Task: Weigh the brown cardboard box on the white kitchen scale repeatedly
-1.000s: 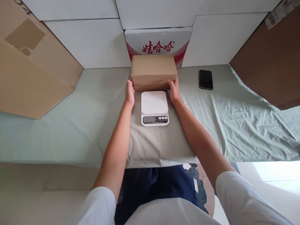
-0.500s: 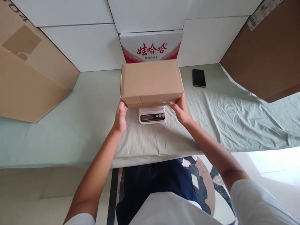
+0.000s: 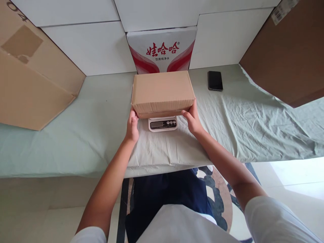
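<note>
A plain brown cardboard box [image 3: 163, 88] is held level between my two hands, over a white digital kitchen scale [image 3: 163, 128]. My left hand [image 3: 132, 125] grips the box's near left corner, its fingers partly hidden beneath. At the near right corner, my right hand [image 3: 191, 116] holds on with the thumb against the front face. Only the scale's front panel shows, with its dark display and round buttons; the box covers its platform. Whether the box touches the scale I cannot tell.
A white and red carton [image 3: 162, 50] with Chinese lettering stands behind the box. A black phone [image 3: 215, 80] lies to the right. Large brown cartons flank the table on the left [image 3: 32, 87] and right [image 3: 283, 54]. A pale green cloth [image 3: 101, 135] covers the table.
The cardboard box has come down toward the scale in both hands, showing more of the red and white carton behind it. The camera view has shifted slightly.
</note>
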A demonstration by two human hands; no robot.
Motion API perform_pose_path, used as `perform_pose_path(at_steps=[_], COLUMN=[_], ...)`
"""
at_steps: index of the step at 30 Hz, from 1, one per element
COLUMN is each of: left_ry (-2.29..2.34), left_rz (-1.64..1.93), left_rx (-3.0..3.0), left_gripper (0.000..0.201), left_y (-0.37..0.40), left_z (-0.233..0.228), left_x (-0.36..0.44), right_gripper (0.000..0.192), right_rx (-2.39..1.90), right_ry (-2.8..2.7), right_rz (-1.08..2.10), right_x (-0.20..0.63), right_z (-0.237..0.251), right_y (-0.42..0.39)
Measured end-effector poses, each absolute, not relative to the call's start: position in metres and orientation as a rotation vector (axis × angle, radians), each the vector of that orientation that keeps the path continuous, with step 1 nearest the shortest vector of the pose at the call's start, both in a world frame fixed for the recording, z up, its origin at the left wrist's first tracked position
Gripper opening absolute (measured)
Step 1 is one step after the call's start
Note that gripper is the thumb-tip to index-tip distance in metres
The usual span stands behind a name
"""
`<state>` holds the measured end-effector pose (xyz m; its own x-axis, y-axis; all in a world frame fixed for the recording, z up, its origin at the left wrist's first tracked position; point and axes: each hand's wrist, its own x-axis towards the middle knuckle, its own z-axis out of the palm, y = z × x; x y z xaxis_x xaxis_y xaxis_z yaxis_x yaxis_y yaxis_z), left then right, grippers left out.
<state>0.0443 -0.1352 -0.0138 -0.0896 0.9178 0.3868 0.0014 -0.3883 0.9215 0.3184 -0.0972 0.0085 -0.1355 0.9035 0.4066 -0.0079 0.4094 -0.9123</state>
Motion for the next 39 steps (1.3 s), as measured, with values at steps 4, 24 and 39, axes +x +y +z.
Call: perform_pose_path(at_steps=[4,24,39], left_ry=[1.026,1.020,1.060], left_rz=[1.579,1.654,1.577], left_rx=[1.444,1.456,1.356], left_gripper=[0.083,0.081,0.088], left_y=[-0.134,-0.129,-0.129], left_z=[-0.014,-0.009,-0.013], left_x=[0.044,0.036,0.040], right_gripper=[0.083,0.085,0.069], right_rx=[-0.834,-0.840,-0.814], right_ry=[-1.492,-1.313,-1.408], right_rz=[0.969,0.935,1.014], right_x=[0.317,0.337,0.323], right_z=[0.008,-0.001,0.004], right_y=[-0.095,-0.082,-0.083])
